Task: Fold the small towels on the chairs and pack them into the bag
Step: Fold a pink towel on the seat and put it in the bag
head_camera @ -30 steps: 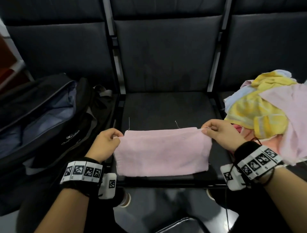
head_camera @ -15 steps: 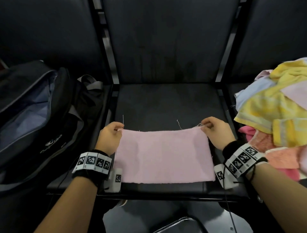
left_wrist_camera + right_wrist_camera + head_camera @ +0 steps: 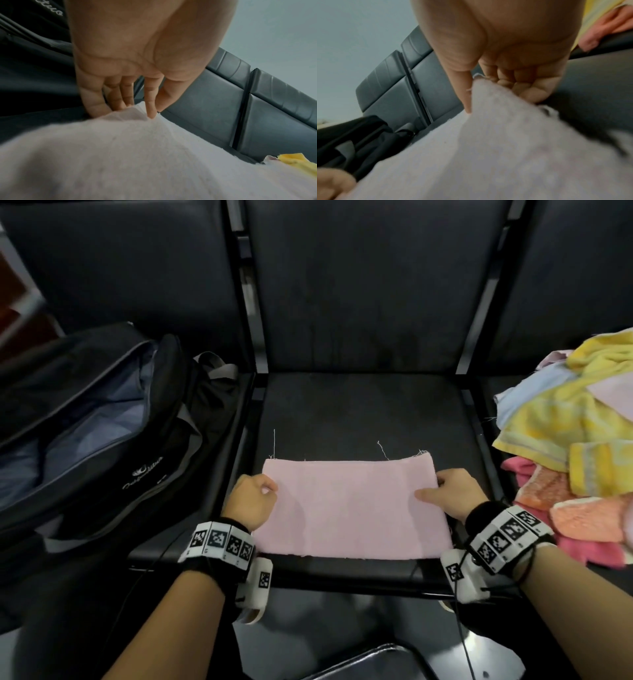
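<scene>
A pink towel (image 3: 352, 508) lies flat, folded into a rectangle, on the front half of the middle chair seat (image 3: 359, 412). My left hand (image 3: 255, 498) pinches its left edge about halfway along; the left wrist view shows the fingertips (image 3: 151, 113) closed on the raised edge of the pink towel (image 3: 137, 155). My right hand (image 3: 445, 494) grips the right edge, thumb on top and fingers curled beneath. In the right wrist view the pink towel (image 3: 505, 142) rises between the thumb and the curled fingers (image 3: 518, 83). The black bag (image 3: 102, 422) gapes open on the left chair.
A heap of yellow, blue, orange and pink towels (image 3: 565, 440) covers the right chair. Metal frame bars (image 3: 251, 313) separate the seats. Loose threads stick out from the pink towel's far edge. The far half of the middle seat is bare.
The towel has come down flat on the seat. Both hands have slid from its far corners back along the side edges to about the middle.
</scene>
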`<state>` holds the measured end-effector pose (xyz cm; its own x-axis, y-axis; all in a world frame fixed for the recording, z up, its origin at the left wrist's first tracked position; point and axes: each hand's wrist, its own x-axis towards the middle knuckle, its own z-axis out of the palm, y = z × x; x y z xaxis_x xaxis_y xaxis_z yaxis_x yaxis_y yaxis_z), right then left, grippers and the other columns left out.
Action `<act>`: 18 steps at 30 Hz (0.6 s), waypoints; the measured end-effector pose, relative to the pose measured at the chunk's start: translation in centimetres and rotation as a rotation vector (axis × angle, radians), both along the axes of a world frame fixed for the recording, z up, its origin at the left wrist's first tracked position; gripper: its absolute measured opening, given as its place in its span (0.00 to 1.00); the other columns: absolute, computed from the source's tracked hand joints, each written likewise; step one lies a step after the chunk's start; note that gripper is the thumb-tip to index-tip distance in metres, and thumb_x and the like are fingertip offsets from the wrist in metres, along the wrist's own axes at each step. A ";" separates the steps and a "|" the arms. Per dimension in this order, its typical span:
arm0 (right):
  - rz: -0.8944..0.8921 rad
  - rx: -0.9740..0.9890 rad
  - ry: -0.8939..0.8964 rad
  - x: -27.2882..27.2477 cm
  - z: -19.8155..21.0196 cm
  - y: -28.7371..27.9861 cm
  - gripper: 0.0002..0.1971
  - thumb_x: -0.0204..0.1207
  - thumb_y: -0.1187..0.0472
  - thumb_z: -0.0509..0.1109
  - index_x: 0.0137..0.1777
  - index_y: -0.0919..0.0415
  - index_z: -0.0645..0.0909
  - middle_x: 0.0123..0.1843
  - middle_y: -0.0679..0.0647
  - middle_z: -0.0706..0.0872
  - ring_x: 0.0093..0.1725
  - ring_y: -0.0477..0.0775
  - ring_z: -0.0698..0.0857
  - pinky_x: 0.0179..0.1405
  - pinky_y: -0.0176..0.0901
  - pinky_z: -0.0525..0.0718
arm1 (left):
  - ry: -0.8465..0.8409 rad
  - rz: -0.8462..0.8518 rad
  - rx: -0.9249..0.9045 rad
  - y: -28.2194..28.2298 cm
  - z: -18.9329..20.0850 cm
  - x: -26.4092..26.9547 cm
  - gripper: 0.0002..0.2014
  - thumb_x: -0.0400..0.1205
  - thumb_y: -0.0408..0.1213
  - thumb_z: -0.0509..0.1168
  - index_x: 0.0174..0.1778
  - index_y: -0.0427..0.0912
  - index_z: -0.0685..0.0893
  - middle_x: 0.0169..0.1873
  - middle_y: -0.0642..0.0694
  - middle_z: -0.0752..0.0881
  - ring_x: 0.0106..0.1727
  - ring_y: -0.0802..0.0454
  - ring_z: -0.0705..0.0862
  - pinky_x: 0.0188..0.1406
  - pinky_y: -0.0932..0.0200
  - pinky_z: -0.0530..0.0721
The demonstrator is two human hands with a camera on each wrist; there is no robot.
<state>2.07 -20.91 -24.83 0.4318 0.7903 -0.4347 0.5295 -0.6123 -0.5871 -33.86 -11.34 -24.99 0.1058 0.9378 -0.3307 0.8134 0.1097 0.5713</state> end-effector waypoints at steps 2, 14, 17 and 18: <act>-0.024 0.071 0.049 -0.1 0.9 -0.3 0.13 0.68 0.59 0.79 0.31 0.66 0.81 0.32 0.58 0.86 0.36 0.60 0.85 0.34 0.49 0.80 | 0.001 -0.021 0.000 -0.5 0.0 0.2 0.11 0.81 0.31 0.64 0.56 0.42 0.89 0.61 0.41 0.80 0.59 0.45 0.82 0.63 0.59 0.76; 0.038 0.306 0.311 -6.6 9.7 1.1 0.06 0.76 0.65 0.73 0.42 0.67 0.81 0.31 0.52 0.78 0.23 0.46 0.77 0.15 0.37 0.71 | -0.226 -0.080 0.039 -2.2 2.4 2.7 0.10 0.81 0.33 0.66 0.55 0.46 0.89 0.52 0.49 0.82 0.51 0.51 0.83 0.59 0.61 0.77; 0.081 0.243 0.421 -10.9 9.2 2.7 0.07 0.79 0.66 0.71 0.52 0.70 0.81 0.35 0.56 0.79 0.28 0.50 0.81 0.19 0.39 0.77 | -0.552 0.000 -0.195 -2.6 3.6 3.0 0.07 0.85 0.38 0.65 0.50 0.41 0.88 0.47 0.45 0.89 0.40 0.51 0.86 0.41 0.55 0.82; 0.093 0.225 0.434 -12.3 8.9 3.2 0.07 0.79 0.66 0.70 0.53 0.69 0.81 0.36 0.56 0.80 0.30 0.51 0.83 0.21 0.41 0.80 | -0.626 0.037 -0.262 -2.8 3.9 3.0 0.10 0.86 0.41 0.64 0.52 0.40 0.87 0.48 0.42 0.89 0.39 0.52 0.87 0.37 0.55 0.83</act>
